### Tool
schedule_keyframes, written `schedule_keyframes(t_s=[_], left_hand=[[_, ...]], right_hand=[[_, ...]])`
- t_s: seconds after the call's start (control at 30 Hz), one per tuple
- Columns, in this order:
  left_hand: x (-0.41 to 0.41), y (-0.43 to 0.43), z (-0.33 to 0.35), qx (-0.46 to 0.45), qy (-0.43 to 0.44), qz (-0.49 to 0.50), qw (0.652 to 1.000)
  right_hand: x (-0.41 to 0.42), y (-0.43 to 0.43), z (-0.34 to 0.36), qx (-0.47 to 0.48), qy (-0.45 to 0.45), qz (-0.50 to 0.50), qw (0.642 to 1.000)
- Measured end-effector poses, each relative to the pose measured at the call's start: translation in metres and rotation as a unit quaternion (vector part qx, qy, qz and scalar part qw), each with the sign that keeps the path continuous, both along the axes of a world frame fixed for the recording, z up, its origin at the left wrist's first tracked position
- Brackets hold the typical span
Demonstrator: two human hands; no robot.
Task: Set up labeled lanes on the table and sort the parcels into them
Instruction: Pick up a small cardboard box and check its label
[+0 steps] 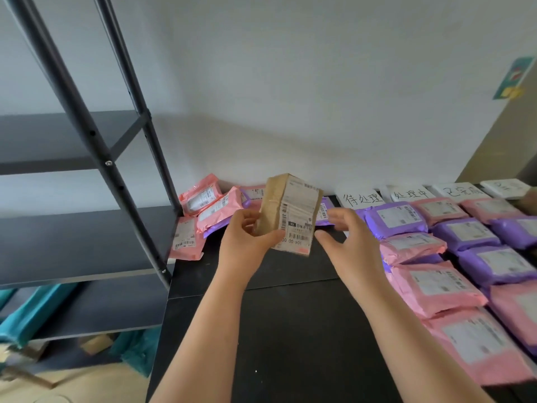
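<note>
Your left hand (247, 238) grips the brown parcel (271, 205) at its lower left edge, with the thumb across the front. The parcel is off the surface, tilted, above the back of the black table (290, 330). Its white shipping label (299, 216) faces you.

Your right hand (350, 231) is spread wide with loose fingers, just beside the parcel's right edge. Can't tell if the thumb touches it.

Four handwritten paper signs (361, 197) lie in a row along the back edge on the right. Rows of pink and purple mailers (436, 286) run from the signs toward you and fill the table's right side.

A loose pile of pink mailers (209, 207) sits at the back left corner, behind the parcel. A black shelf rack (87, 228) stands left of the table, with teal bags (32, 312) under it.
</note>
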State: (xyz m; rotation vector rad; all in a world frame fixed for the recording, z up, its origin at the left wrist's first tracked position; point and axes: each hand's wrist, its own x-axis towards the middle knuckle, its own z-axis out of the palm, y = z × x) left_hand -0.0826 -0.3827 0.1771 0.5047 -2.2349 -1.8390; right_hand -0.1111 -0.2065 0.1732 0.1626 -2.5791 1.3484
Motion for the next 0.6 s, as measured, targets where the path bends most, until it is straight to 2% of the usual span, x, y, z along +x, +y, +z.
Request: schedule_keyframes(t_s=[0.1, 0.17, 0.23, 0.37, 0.47, 0.6], left_hand=[[0.001, 0.002, 0.008, -0.178, 0.011, -0.022, 0.984], [0.0, 0.008, 0.009, -0.279, 0.03, -0.033, 0.959], [-0.001, 0.019, 0.009, -0.365, 0.054, -0.05, 0.928], [-0.004, 0.044, 0.009, -0.484, 0.141, -0.091, 0.859], [-0.004, 0.059, 0.011, -0.542, 0.172, -0.116, 0.815], [-0.003, 0.071, 0.012, -0.55, 0.184, -0.133, 0.803]], right_hand=[[-0.008, 0.012, 0.018, 0.111, 0.134, 0.008, 0.985], [-0.012, 0.02, 0.026, 0.18, 0.181, 0.036, 0.966], [-0.015, 0.029, 0.032, 0.254, 0.19, 0.08, 0.945], [-0.02, 0.045, 0.03, 0.394, 0.128, 0.153, 0.897], [-0.024, 0.055, 0.023, 0.408, 0.112, 0.152, 0.893], [-0.022, 0.066, 0.018, 0.356, 0.136, 0.127, 0.916]])
